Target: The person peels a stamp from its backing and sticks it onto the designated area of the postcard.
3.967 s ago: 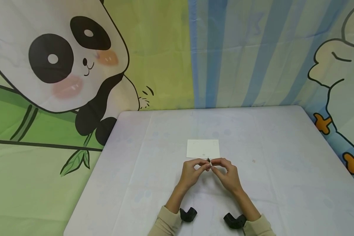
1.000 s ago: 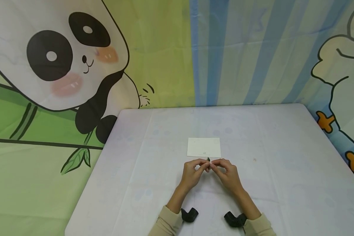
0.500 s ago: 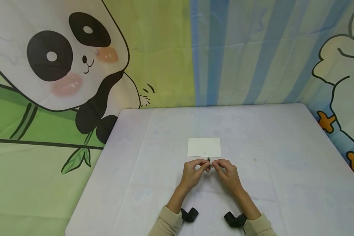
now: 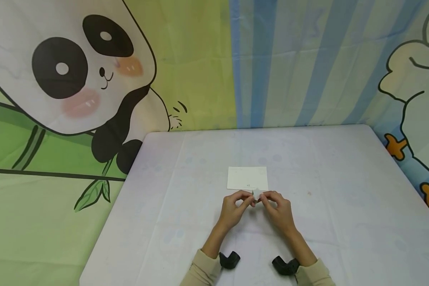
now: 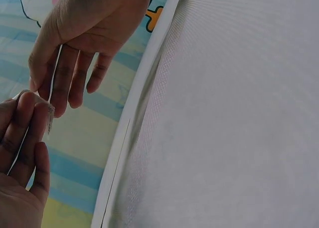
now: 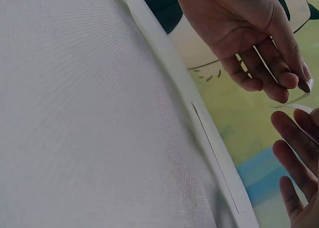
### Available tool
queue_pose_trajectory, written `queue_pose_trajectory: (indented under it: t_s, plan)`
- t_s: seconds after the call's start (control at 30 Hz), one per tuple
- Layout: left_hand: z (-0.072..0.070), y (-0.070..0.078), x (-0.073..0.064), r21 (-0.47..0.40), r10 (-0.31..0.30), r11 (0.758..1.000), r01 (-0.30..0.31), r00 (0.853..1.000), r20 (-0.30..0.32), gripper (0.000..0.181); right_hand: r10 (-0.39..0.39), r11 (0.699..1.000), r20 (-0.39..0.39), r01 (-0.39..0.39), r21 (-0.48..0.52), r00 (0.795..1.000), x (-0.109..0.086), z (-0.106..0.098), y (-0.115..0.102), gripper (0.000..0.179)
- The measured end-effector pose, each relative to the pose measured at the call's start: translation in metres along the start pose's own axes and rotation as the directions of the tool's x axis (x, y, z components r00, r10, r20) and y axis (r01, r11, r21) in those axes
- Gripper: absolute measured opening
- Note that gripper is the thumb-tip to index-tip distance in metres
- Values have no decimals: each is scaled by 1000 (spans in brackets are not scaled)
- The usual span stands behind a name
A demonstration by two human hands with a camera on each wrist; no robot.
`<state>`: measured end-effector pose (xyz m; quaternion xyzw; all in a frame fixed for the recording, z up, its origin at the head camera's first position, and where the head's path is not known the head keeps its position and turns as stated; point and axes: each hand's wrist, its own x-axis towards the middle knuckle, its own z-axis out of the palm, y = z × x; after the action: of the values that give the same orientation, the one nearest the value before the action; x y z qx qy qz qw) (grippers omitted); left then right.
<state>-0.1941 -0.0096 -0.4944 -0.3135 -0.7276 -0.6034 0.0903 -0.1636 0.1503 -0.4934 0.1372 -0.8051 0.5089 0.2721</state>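
Both hands meet in front of a white card that lies on the table. My left hand pinches a small thin paper piece, dark green at its edge, between thumb and fingers. With thumb and index finger my right hand pinches a small white paper piece right beside it. In the right wrist view a curled thin strip is in the left fingertips, and a second pale strip reaches from the right fingertips. A translucent edge of the paper shows in the left wrist view.
A pale cloth covers the table. A black curved device sits at the left wrist, another black device at the right. Behind the table hangs a printed cloth with a panda and stripes.
The right hand has shifted slightly right, away from the left fingertips. More of the white piece now shows between the hands. The left hand stays nearly in place; the card lies unmoved.
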Motion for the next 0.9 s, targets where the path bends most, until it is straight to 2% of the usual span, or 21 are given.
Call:
queue_pose_trajectory:
  t_s: [0.13, 0.4, 0.73, 0.9]
  plan:
    - [-1, -1, 0, -13, -13, 1000, 13, 1000, -5, 4, 42, 999, -37, -41, 27, 998, 0, -3, 3, 4]
    - [-3, 2, 1, -63, -81, 995, 79, 996, -35, 6, 120, 992, -128, -115, 52, 984, 2, -12, 9, 4]
    - [-6, -1, 1, -123, -114, 986, 108, 993, -42, 9, 158, 987, -199, -148, 65, 967, 4, -22, 14, 4]
    - [-8, -1, 2, -137, -129, 983, 122, 991, -42, 10, 190, 982, -236, -181, 59, 953, 1, -26, 33, 4]
